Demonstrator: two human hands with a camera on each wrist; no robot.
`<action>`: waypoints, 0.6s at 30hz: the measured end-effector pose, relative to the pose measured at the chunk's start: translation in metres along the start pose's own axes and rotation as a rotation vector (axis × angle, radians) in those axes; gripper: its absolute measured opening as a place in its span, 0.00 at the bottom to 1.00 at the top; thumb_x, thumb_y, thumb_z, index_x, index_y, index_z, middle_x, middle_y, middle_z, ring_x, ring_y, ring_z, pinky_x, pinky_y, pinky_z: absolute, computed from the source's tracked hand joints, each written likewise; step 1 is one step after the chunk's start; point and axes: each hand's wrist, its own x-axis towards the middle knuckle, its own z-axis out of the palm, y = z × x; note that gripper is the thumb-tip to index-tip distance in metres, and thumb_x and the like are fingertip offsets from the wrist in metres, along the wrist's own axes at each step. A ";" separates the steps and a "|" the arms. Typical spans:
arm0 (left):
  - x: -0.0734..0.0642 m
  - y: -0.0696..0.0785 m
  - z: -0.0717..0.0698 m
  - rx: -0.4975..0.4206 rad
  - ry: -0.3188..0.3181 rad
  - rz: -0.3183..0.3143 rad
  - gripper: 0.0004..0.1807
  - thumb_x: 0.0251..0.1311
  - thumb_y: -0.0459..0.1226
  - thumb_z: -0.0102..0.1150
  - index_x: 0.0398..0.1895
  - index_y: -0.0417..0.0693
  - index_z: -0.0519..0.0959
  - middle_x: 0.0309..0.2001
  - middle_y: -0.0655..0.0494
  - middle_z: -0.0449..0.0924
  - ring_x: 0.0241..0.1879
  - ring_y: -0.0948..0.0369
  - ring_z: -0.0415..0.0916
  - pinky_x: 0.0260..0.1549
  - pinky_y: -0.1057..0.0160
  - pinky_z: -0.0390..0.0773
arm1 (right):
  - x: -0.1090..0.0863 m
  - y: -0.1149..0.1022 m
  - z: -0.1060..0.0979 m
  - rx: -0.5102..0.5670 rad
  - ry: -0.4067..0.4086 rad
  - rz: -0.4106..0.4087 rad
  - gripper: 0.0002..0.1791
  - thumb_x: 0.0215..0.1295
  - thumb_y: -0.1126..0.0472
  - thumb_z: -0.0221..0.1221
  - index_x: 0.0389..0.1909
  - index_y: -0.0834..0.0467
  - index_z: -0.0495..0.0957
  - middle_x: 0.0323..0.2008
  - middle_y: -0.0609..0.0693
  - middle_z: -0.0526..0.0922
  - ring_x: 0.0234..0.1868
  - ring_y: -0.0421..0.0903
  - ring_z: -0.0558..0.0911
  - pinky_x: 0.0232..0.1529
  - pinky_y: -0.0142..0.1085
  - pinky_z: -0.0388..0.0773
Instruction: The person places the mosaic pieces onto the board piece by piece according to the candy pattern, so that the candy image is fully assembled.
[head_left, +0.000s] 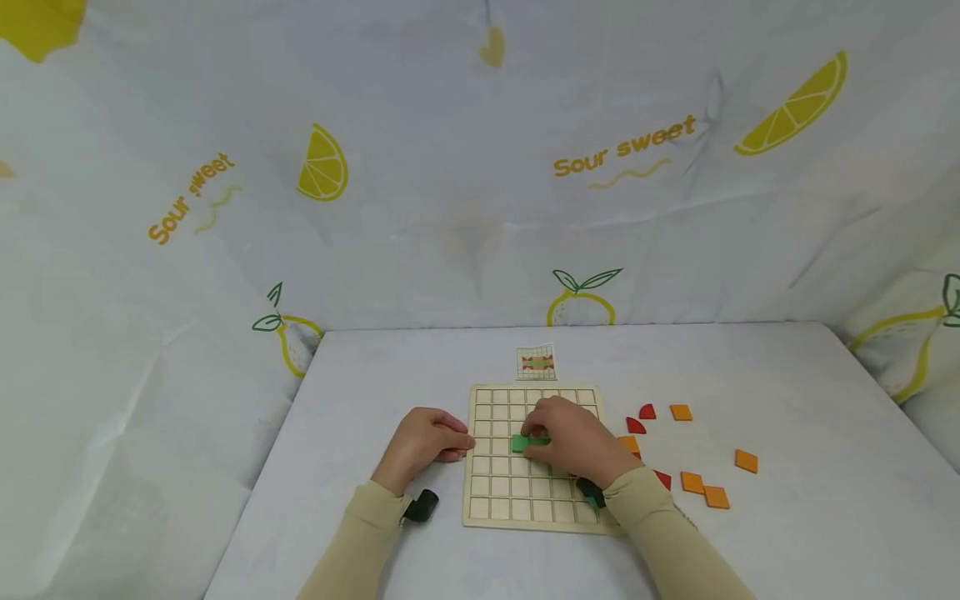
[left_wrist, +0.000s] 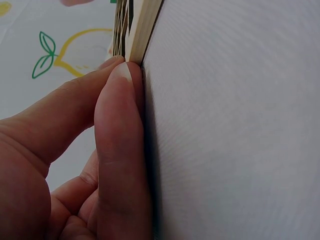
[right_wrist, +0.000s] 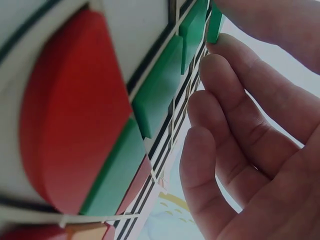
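Note:
My left hand [head_left: 431, 437] is at the left edge of a pale wooden grid board [head_left: 491, 507]. In the left wrist view, thumb and forefinger pinch the board's rim [left_wrist: 142, 32]. My right hand [head_left: 573, 437] reaches over the middle of the board. Its thumb and forefinger pinch a green square tile [right_wrist: 215, 22], seen in the right wrist view, while the other fingers are loosely bent. A row of green tiles [right_wrist: 160, 87] lies on the board beneath that hand. Nearer the wrist camera is a red quarter-circle tile [right_wrist: 75, 110]. My right hand and sleeve hide part of the board.
Loose orange tiles [head_left: 746, 461] and red quarter-circle tiles [head_left: 647, 412] are scattered on the white table [head_left: 810, 533] right of the board. A small pattern card [head_left: 536, 363] lies behind the board. A lemon-print cloth [head_left: 450, 183] hangs at the back.

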 end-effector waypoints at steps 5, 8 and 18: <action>0.000 0.000 0.000 -0.007 0.001 -0.005 0.14 0.56 0.37 0.82 0.41 0.42 0.88 0.33 0.53 0.92 0.29 0.65 0.87 0.35 0.67 0.89 | 0.000 0.001 0.001 -0.011 0.009 -0.012 0.08 0.63 0.54 0.78 0.40 0.48 0.90 0.35 0.37 0.81 0.39 0.36 0.75 0.44 0.35 0.81; 0.001 -0.001 0.000 0.001 0.003 -0.010 0.14 0.56 0.38 0.82 0.41 0.43 0.88 0.33 0.53 0.92 0.28 0.66 0.87 0.34 0.67 0.88 | -0.001 0.000 0.002 -0.004 0.007 -0.021 0.08 0.63 0.54 0.78 0.40 0.48 0.90 0.36 0.37 0.81 0.40 0.36 0.76 0.46 0.35 0.82; 0.000 0.000 0.000 0.002 -0.003 -0.014 0.14 0.56 0.40 0.82 0.42 0.44 0.88 0.34 0.54 0.92 0.29 0.65 0.88 0.35 0.67 0.88 | -0.003 -0.004 0.002 -0.004 0.012 -0.022 0.07 0.64 0.54 0.77 0.39 0.48 0.90 0.36 0.38 0.81 0.40 0.37 0.75 0.46 0.36 0.81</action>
